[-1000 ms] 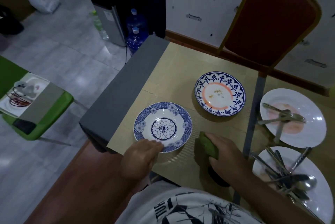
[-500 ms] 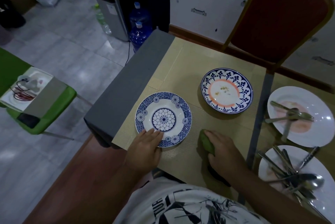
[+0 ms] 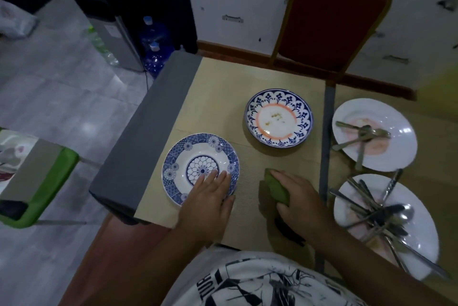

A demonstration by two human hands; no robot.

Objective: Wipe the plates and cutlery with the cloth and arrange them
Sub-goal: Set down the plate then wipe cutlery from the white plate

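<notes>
A blue-and-white flower plate lies on the woven mat near the table's front left. My left hand rests flat on its near right rim, fingers spread over the plate. My right hand is closed on a green cloth pressed to the mat just right of that plate. Farther back sits a blue-rimmed plate with an orange ring and crumbs. At the right, a stained white plate holds a few pieces of cutlery. The near white plate carries a pile of spoons and forks.
A red chair with a gold frame stands behind the table. The grey table edge runs along the left, with tiled floor, water bottles and a green seat beyond. A dark object lies under my right wrist.
My left hand has slid forward from the plate's near edge onto its rim and well. The right hand stays on the cloth. The view has shifted.
</notes>
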